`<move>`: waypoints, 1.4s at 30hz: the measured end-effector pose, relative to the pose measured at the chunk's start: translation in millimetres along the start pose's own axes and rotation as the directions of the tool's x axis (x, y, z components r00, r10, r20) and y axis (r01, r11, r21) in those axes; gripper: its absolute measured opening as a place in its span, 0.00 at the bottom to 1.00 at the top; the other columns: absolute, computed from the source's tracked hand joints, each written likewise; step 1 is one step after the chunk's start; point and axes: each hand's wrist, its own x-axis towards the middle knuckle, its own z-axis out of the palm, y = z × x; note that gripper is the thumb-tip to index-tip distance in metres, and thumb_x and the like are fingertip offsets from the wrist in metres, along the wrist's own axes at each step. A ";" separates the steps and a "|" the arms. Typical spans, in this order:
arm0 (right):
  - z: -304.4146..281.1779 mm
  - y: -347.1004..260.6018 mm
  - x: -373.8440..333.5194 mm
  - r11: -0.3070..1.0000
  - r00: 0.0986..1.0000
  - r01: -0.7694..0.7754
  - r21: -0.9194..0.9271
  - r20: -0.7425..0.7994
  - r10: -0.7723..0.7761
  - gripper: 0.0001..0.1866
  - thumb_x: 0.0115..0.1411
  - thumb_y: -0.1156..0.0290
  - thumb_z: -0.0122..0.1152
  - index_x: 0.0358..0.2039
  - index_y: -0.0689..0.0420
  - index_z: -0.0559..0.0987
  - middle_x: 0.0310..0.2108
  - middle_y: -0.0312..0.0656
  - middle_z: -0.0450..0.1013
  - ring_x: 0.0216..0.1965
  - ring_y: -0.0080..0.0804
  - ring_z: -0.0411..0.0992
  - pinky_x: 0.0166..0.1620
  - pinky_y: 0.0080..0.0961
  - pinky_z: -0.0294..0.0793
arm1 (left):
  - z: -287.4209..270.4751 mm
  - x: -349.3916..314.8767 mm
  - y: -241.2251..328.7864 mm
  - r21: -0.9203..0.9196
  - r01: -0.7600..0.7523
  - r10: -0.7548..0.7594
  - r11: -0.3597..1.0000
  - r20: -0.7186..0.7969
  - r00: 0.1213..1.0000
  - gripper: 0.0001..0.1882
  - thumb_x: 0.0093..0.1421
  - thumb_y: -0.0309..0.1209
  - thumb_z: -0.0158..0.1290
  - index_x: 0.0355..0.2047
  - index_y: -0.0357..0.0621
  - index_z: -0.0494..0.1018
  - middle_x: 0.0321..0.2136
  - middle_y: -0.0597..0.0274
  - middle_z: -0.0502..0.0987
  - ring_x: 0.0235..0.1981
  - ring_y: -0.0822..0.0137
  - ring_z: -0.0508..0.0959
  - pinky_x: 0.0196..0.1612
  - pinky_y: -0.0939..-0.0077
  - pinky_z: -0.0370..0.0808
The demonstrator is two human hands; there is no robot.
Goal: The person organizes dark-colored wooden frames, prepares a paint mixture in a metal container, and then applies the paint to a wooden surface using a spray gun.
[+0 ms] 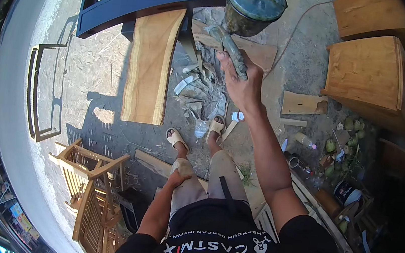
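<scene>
My right hand (245, 84) is raised and wrapped around the handle of a spray gun (229, 51), crusted with dried grey-green paint. On top of the gun sits a round lidded cup (255, 4), stained the same way. Ahead and to the left, a wooden slab (150, 69) with wavy pale edges lies with its far end at a dark metal frame (147, 1). The gun is held to the right of the slab, apart from it. My left hand (179, 177) rests against my left knee, its fingers mostly hidden.
Crumpled paper and plastic (194, 87) litter the ground before my sandals. Wooden cabinets (366, 71) stand at the right, near a thin hose (298, 29) and several green coconuts (333, 152). A wooden chair (88, 168) and a rectangular metal frame (35, 91) are at the left.
</scene>
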 end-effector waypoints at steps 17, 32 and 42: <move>-84.7 21.1 12.2 0.945 0.939 -0.298 -0.135 -0.221 0.264 0.20 0.68 0.54 0.63 0.41 0.63 0.83 0.24 0.51 0.78 0.26 0.35 0.78 0.34 0.33 0.75 | 2.1 5.5 1.6 -0.121 -0.051 0.050 0.991 -0.013 0.999 0.51 0.46 0.56 0.70 0.62 0.31 0.68 0.56 0.40 0.77 0.58 0.49 0.78 0.61 0.60 0.73; -138.5 50.1 22.7 0.924 0.926 -0.284 -0.256 -0.324 0.194 0.18 0.69 0.59 0.62 0.42 0.64 0.83 0.29 0.53 0.81 0.30 0.41 0.81 0.36 0.33 0.76 | -5.2 2.5 21.4 -0.003 0.004 -0.003 1.000 0.033 0.999 0.63 0.43 0.61 0.70 0.66 0.26 0.59 0.58 0.32 0.73 0.61 0.43 0.74 0.63 0.58 0.71; -113.4 67.1 7.0 0.946 0.926 -0.228 -0.229 -0.350 0.139 0.18 0.67 0.59 0.65 0.36 0.64 0.82 0.21 0.47 0.77 0.22 0.30 0.74 0.30 0.31 0.73 | 13.0 16.4 17.1 0.142 0.143 -0.153 0.979 0.066 0.986 0.78 0.38 0.66 0.71 0.71 0.21 0.41 0.68 0.32 0.60 0.69 0.43 0.64 0.69 0.61 0.64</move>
